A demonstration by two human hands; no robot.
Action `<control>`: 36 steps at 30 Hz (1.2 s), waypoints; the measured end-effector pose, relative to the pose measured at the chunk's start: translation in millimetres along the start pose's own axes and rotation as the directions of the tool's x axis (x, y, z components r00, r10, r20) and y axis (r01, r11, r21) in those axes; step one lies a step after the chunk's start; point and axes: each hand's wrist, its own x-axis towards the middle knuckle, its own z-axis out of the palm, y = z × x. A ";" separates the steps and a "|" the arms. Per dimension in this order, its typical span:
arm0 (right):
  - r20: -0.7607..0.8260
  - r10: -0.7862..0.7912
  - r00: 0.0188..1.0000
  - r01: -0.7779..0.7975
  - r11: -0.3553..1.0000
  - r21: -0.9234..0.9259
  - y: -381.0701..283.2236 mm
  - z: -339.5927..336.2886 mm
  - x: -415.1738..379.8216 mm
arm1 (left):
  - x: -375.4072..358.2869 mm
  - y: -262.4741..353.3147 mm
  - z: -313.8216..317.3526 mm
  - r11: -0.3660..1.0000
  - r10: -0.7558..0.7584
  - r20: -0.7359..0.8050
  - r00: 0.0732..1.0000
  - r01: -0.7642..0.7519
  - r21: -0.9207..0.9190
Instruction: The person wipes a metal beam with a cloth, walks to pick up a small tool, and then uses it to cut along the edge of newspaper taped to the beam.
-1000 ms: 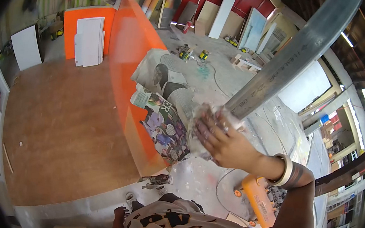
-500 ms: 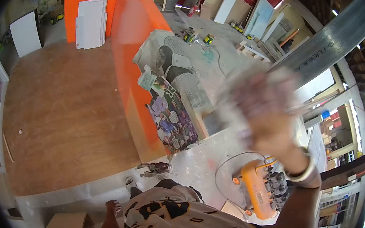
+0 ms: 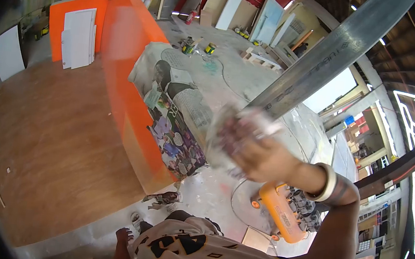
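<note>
A long grey metal tube (image 3: 323, 61) with dark lettering slants from the upper right down toward the middle. At its lower visible end, my right hand (image 3: 260, 158) grips a crumpled white and dark reddish cloth (image 3: 237, 135). The cloth is blurred and covers that part of the tube, so the exact contact is hard to make out. A pale bracelet sits on my right wrist. Low in the view, beside the patterned shirt, my left hand (image 3: 125, 234) hangs with its fingers apart and nothing in it.
An orange panel (image 3: 125, 38) with newspaper sheets (image 3: 179, 126) over its side stands left of the tube. A brown board (image 3: 58, 138) lies at left. An orange air compressor (image 3: 282, 212) with a hose is below my right arm. Paint cans (image 3: 189, 46) sit on the floor farther back.
My right hand with the cloth has moved left and down in view, now lying over the tube's lower part. The whole scene has shifted left. My left hand still hangs low.
</note>
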 end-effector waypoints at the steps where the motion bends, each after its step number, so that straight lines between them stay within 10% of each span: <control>1: 0.099 -0.140 0.985 0.147 0.986 -0.076 -19.4 11.0 1.2 | 1.8 2.8 -4.5 1.000 -0.003 -0.005 1.000 0.003 -0.013; 6: 0.001 0.246 0.969 -0.245 0.968 -0.061 105.0 -94.9 2.6 | -2.1 11.3 -29.5 0.998 -0.064 -0.025 0.998 0.064 -0.024; 11: -0.449 0.256 0.856 -0.496 0.649 -0.577 157.0 -166.5 5.1 | -4.4 5.8 -40.1 0.959 -0.277 -0.108 0.955 0.269 -0.087; 15: -0.042 0.309 0.950 -0.311 0.950 -0.042 99.2 -82.7 -1.8 | -12.3 10.5 -20.3 0.957 -0.290 -0.048 0.956 0.290 0.002; 18: 0.159 -0.237 0.958 0.245 0.969 -0.033 48.6 -50.7 6.1 | -8.4 11.8 -17.8 0.996 -0.077 0.078 0.994 0.080 -0.029; 21: 0.187 -0.037 0.982 0.033 0.999 0.025 118.5 -85.7 -5.5 | -0.1 16.9 -7.9 0.987 0.133 0.214 0.968 -0.110 -0.117; 23: -0.085 0.121 0.989 -0.140 0.949 -0.284 170.6 -139.2 -13.3 | -5.9 22.1 -1.1 0.996 0.082 0.217 0.973 -0.075 -0.041; 25: -0.131 0.094 0.987 -0.147 0.858 -0.491 188.7 -171.4 -9.4 | -6.3 24.7 3.1 0.999 0.054 0.215 0.975 -0.053 -0.009; 31: 0.068 -0.259 0.964 0.267 0.945 -0.188 89.1 -53.1 -27.1 | 10.3 25.6 1.8 0.998 0.041 0.228 0.973 -0.051 0.040; 36: -0.028 0.039 0.999 -0.047 0.910 -0.412 158.6 -140.3 -17.1 | 6.1 29.9 -8.8 0.995 0.052 0.221 0.974 -0.070 0.071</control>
